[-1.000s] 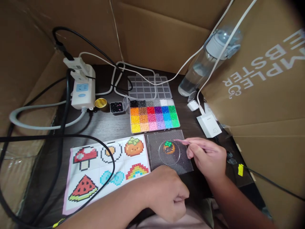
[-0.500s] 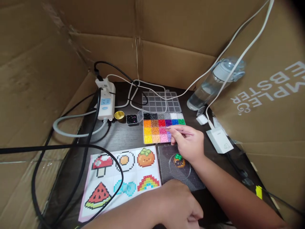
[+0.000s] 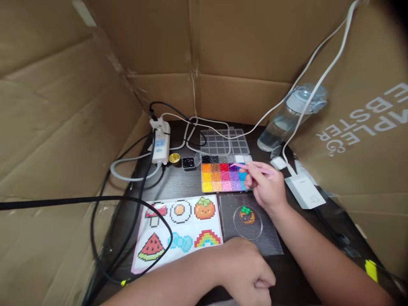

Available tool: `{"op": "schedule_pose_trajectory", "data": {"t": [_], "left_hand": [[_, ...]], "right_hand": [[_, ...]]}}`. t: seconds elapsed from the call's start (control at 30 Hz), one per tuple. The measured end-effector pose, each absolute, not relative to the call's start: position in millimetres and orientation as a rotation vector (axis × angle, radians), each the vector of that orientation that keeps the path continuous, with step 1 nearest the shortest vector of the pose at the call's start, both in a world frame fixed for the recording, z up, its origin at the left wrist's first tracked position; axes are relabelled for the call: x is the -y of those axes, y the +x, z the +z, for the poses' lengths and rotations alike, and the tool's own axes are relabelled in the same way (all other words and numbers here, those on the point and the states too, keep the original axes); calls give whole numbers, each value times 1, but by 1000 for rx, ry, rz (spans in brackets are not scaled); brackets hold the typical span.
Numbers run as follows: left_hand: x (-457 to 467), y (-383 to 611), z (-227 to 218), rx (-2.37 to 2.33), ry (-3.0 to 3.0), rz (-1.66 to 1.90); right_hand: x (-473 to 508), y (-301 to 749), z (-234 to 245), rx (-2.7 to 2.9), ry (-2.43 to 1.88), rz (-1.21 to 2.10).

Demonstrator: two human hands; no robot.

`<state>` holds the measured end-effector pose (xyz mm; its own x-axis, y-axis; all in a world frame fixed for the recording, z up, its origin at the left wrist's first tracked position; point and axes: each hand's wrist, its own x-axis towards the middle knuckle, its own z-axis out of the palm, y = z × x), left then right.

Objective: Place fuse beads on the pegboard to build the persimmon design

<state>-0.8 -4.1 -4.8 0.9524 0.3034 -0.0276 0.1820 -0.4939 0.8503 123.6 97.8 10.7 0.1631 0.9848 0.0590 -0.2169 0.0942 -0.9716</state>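
My right hand [image 3: 267, 185] grips pink tweezers [image 3: 266, 170], their tip over the purple and red compartments of a bead box [image 3: 202, 182]. The box holds small beads sorted by colour, and my hand hides part of its right side. In front of it lies a clear pegboard [image 3: 270, 242] with a ring outline. On the board sits a partly built bead persimmon [image 3: 247, 216], orange and brown with green leaves. My left hand [image 3: 247, 270] rests closed in a fist at the board's near edge, nothing visible in it.
A pattern sheet [image 3: 191, 223] lies left of the pegboard, crossed by a black cable [image 3: 79, 199]. Behind stand a power strip [image 3: 159, 146], a gold cup [image 3: 174, 159], a small box of dark beads [image 3: 188, 163], and an open lid [image 3: 223, 142]. A water bottle [image 3: 280, 123] and charger [image 3: 304, 191] are at right.
The tweezers have moved from the pink beads rightward and back, toward the purple ones. My left hand stays in its fist. The camera view has shifted slightly.
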Motion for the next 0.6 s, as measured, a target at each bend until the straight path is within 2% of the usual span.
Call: {"op": "schedule_pose_trajectory", "data": {"t": [0.17,0.4,0.6], "left_hand": [[10,0,-4,-360,2156,139],[11,1,7,-257,2150,164],[3,-2,34,-366,2228,270]], "right_hand": [[-98,135,7,817,-921,1192],[-96,149,-6,840,-922,898],[-100,153,-17,825,-978,877]]}}
